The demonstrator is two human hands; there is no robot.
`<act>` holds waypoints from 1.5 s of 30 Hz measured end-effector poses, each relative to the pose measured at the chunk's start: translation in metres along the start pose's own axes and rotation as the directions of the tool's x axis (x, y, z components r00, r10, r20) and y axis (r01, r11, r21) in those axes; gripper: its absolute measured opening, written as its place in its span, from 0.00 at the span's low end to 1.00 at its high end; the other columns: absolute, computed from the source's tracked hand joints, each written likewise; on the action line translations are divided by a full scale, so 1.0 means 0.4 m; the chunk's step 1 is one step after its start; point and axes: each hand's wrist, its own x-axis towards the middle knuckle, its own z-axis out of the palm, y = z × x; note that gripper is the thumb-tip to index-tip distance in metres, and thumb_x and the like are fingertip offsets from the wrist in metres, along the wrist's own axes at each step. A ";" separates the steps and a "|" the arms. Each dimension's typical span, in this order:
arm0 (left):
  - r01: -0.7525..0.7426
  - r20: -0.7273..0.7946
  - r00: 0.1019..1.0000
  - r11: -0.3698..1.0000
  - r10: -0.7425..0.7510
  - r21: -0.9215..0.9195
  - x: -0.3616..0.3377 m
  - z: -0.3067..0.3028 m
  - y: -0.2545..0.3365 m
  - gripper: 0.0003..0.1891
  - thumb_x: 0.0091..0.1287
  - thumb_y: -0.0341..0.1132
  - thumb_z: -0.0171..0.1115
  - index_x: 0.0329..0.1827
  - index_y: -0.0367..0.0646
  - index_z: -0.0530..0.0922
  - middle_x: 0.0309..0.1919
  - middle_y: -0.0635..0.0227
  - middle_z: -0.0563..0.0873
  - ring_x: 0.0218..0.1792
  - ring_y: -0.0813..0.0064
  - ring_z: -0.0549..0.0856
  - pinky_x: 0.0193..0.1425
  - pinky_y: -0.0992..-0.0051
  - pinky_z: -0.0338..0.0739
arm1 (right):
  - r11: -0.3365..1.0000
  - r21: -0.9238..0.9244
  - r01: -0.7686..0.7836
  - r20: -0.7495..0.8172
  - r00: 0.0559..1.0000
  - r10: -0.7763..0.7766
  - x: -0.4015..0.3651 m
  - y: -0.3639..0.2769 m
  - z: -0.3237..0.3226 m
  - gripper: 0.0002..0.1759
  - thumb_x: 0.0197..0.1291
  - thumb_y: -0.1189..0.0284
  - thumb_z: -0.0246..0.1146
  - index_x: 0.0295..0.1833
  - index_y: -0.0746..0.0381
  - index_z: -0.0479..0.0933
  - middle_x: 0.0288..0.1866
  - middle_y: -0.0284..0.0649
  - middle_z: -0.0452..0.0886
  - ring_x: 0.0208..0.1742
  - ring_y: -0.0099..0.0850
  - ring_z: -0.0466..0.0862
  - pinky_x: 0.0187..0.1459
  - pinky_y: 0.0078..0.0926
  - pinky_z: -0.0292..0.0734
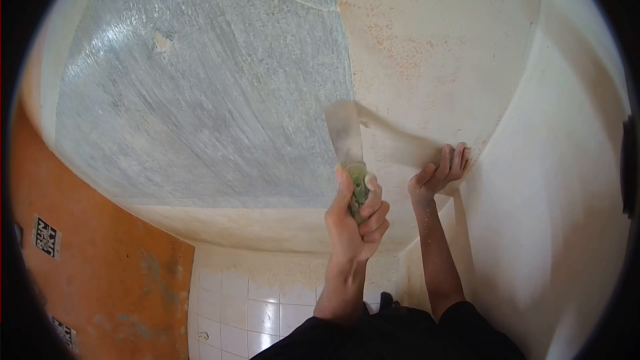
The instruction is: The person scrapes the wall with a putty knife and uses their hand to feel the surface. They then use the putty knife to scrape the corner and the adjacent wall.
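Observation:
My left hand (357, 220) is wrapped round the green handle of a putty knife (345, 130), palm side towards me and thumb along the handle. Its wide, slightly blurred blade points up and overlaps the border between a blue-grey scraped-looking patch (220, 107) and the cream wall surface (440, 47). To the right, my right hand (441, 170) rests against the cream surface close to the corner, fingers apart and slightly bent, holding nothing. A shadow stretches from the blade towards this hand.
An adjoining white wall (547, 173) rises on the right. At lower left is an orange surface (113, 260) with black-and-white stickers (47, 237). White tiles (263, 313) lie below. A pale chipped spot (162, 43) marks the grey patch, and reddish specks dot the cream area.

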 end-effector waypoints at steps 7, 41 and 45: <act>-0.009 -0.067 0.998 0.991 0.018 0.134 -0.017 0.011 -0.005 0.25 0.79 0.59 0.41 0.43 0.46 0.74 0.19 0.81 0.64 0.14 0.89 0.55 0.13 0.85 0.45 | 1.000 0.009 0.007 -0.011 1.000 -0.007 0.003 -0.001 0.001 0.25 0.79 0.64 0.38 0.69 0.68 0.66 0.75 0.56 0.63 0.77 0.54 0.58 0.74 0.59 0.51; 0.037 0.118 0.992 0.998 -0.031 -0.045 0.018 0.047 0.053 0.27 0.80 0.57 0.40 0.44 0.41 0.75 0.20 0.76 0.66 0.12 0.88 0.55 0.10 0.84 0.44 | 1.000 0.014 -0.022 0.031 0.999 0.021 -0.013 0.005 -0.003 0.25 0.78 0.63 0.38 0.70 0.67 0.66 0.77 0.55 0.61 0.78 0.53 0.58 0.75 0.57 0.48; -0.010 0.112 0.994 0.999 0.006 0.039 0.030 0.080 0.064 0.25 0.80 0.58 0.40 0.44 0.45 0.74 0.19 0.78 0.66 0.12 0.88 0.56 0.11 0.85 0.45 | 0.999 0.025 -0.033 0.042 0.999 0.032 -0.010 0.001 -0.009 0.25 0.78 0.63 0.38 0.70 0.67 0.66 0.77 0.55 0.61 0.78 0.53 0.58 0.75 0.57 0.47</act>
